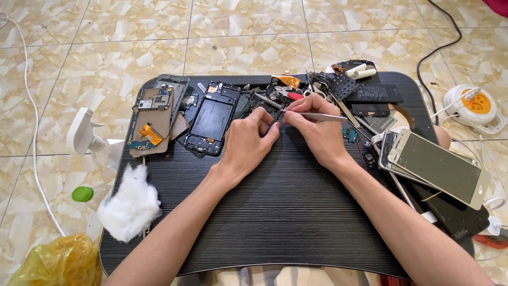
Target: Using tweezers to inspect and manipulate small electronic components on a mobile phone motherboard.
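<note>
Right hand pinches metal tweezers above the black table. Left hand, fingers curled, steadies a small dark part at the tweezer tip, right of the opened phone frame.

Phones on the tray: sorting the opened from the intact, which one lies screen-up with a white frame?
The white-framed phone at the right edge; the others lie opened.

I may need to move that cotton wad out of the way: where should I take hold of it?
Pinch the cotton wad across its broad lower body from above, probably with the left hand, which is nearer. It lies loose near the black table's left edge, with nothing on it; its thin upper tufts would likely tear off.
</note>
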